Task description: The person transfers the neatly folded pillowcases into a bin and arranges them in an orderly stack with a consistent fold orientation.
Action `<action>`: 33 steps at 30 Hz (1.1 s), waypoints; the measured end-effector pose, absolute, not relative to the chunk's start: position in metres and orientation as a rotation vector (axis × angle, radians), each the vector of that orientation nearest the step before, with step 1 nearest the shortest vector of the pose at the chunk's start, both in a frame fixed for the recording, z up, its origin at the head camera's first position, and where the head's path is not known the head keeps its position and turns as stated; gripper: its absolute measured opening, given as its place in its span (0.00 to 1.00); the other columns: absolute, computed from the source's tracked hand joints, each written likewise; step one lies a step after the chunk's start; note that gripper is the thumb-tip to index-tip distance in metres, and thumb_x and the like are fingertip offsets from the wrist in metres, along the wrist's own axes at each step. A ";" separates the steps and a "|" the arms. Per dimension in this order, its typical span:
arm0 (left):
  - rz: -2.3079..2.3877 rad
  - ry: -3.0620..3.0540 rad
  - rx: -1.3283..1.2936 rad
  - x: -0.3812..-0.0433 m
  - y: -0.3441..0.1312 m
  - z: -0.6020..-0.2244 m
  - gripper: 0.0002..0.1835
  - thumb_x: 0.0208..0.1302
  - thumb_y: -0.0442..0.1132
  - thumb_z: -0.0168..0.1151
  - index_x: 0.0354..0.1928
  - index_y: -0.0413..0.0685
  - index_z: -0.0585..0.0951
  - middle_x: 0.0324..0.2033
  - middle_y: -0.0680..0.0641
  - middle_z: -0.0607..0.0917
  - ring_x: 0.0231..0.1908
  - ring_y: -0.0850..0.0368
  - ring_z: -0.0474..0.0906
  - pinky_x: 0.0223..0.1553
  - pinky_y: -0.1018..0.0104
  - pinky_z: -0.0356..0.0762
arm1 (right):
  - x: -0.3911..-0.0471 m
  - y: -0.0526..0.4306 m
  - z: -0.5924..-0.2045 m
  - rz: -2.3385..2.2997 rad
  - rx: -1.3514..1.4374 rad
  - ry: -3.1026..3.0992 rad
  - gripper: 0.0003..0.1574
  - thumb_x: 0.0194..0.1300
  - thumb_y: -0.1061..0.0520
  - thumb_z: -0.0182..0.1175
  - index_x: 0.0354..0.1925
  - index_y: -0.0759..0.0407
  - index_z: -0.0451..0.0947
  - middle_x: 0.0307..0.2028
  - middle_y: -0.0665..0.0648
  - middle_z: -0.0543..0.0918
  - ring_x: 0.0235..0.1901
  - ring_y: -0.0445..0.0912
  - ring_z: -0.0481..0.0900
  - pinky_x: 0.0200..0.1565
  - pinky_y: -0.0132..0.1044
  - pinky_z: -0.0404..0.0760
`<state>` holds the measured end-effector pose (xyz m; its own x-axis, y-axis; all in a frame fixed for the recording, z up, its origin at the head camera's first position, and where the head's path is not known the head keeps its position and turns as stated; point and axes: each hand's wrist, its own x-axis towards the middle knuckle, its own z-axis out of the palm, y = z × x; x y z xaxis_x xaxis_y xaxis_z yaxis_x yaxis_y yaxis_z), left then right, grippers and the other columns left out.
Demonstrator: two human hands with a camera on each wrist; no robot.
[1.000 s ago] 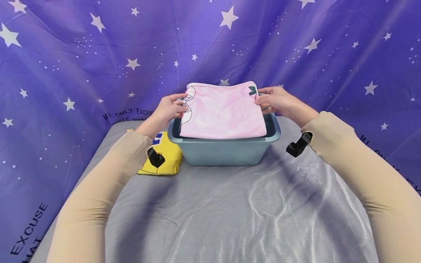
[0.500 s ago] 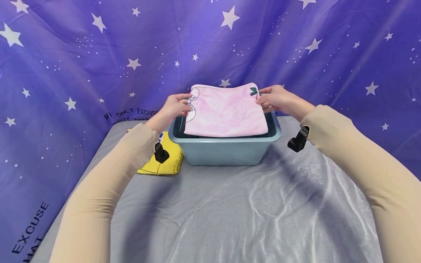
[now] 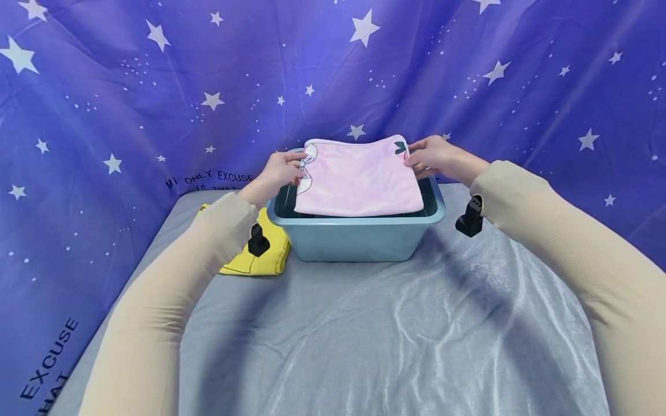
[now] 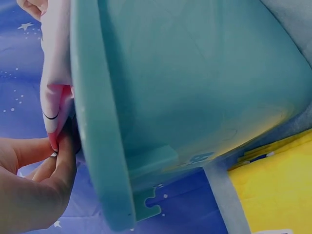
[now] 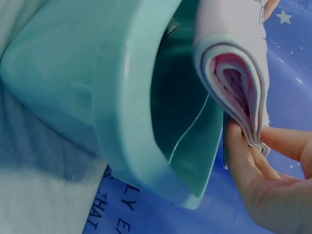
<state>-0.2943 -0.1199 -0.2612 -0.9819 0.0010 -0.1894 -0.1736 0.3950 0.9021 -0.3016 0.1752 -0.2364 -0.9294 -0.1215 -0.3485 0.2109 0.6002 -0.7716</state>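
Over the teal plastic tub [image 3: 359, 234], a folded pink cloth with a printed figure and a small leaf motif [image 3: 356, 179] is held flat by both hands, its near edge lying across the tub's front rim. The left hand [image 3: 276, 171] pinches the cloth's left edge between thumb and fingers; in the left wrist view that pinch is seen just outside the tub's wall [image 4: 195, 97]. The right hand [image 3: 434, 157] grips the right edge, and the right wrist view shows the stacked layers of the fold [image 5: 239, 83] clamped between thumb and fingertips.

The cloth is judged soft, light and limp: several plush layers are visible, and the fold would likely open or sag if only one layer were caught. A hold at the two opposite side edges, with all layers pinched together, is judged best for keeping the bundle square. No fragility is suggested, and the fabric looks more clingy than slippery.

Beside the tub, on the grey satin sheet [image 3: 395, 335], a folded yellow cloth [image 3: 262, 257] lies against the tub's left side. A purple star-printed backdrop [image 3: 156, 86] hangs behind.
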 end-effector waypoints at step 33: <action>1.592 2.549 -0.140 -0.300 -0.121 -0.274 0.25 0.61 0.25 0.53 0.61 0.42 0.69 0.50 0.41 0.79 0.29 0.58 0.76 0.41 0.66 0.79 | -0.303 0.170 -0.246 -1.303 0.040 2.496 0.34 0.65 0.63 0.51 0.66 0.69 0.54 0.42 0.61 0.75 0.21 0.36 0.77 0.43 0.39 0.79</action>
<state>-0.2998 -0.1212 -0.2743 -0.9868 -0.0083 -0.1617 -0.1490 0.4379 0.8866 -0.3027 0.1696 -0.2456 -0.9470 -0.1235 -0.2966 0.1727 0.5827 -0.7941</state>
